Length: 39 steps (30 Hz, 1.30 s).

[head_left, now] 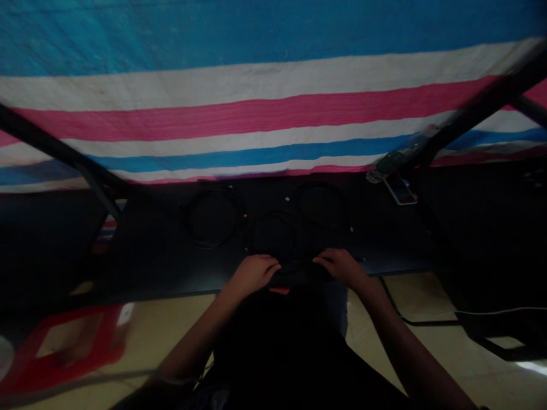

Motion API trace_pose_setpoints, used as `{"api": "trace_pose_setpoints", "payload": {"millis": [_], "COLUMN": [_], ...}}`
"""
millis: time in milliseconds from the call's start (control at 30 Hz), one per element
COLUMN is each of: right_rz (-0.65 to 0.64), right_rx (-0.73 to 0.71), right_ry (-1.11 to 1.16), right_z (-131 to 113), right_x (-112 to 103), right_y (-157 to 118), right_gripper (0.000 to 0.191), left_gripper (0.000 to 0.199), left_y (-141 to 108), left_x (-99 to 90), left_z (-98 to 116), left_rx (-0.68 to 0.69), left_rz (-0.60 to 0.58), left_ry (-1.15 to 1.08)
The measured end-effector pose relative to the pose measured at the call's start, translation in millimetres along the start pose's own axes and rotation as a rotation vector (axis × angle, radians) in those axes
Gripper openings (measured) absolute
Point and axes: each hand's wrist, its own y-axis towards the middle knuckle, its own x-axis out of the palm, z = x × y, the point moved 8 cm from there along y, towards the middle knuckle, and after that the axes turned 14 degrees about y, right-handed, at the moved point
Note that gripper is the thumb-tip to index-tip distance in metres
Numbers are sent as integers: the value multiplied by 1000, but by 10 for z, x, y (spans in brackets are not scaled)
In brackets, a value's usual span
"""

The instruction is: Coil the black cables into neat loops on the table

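Three coils of black cable lie on the dark table: a left coil (210, 245), a middle coil (273, 215) and a right coil (329, 226). Small pale tips or tags show beside them. Just below the middle coil, at the table's front edge, is my left hand (256, 271), its fingers closed together. My right hand (338, 263) is at the same edge, below the right coil, with thumb and fingers closed. Dimness hides whatever lies between or in the fingertips of both hands.
A phone (400, 189) and a clear bottle (397, 159) lie at the table's back right. Behind the table (171, 276) hangs a striped sheet (256, 117). Dark slanted bars stand at both sides. A red stool (96, 341) is at the lower left.
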Motion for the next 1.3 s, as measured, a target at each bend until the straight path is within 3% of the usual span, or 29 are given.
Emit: {"api": "trace_pose_setpoints", "payload": {"millis": [133,200,300,433,533,833,933,1100,1200,1300], "right_rz": [61,50,-14,-142,-169,-309,-306,-313,-324,-382], "right_rx": [150,165,106,-46,-43,217,187,-116,-95,-13], "right_ry": [4,-6,46,178,192,273,302,317,284,243], "right_z": [367,410,214,-284,-421,177,-29,-829,-820,-495], "right_x": [-181,-236,-181,91,203,-4,-39,252,411,388], "right_y": [-114,-164,-178,-137,-129,-310,-270,-53,7,-52], "right_gripper": [36,34,33,34,33,38,32,24,24,25], "left_gripper": [31,30,28,27,26,24,24,25,25,23], "left_y": [-71,-75,-21,81,84,-74,-11,132,115,-15], "left_x": [-26,-48,-85,-116,-120,-146,-166,-182,-149,-106], "left_z": [-29,-16,56,229,308,280,299,442,353,245], "left_rx": [7,14,14,61,114,163,133,148,72,47], "left_rz": [-29,-26,2,14,-34,-121,-110,-123,-197,-273], "left_ry": [-49,-34,-19,-31,-77,-233,-209,-242,-299,-388]}}
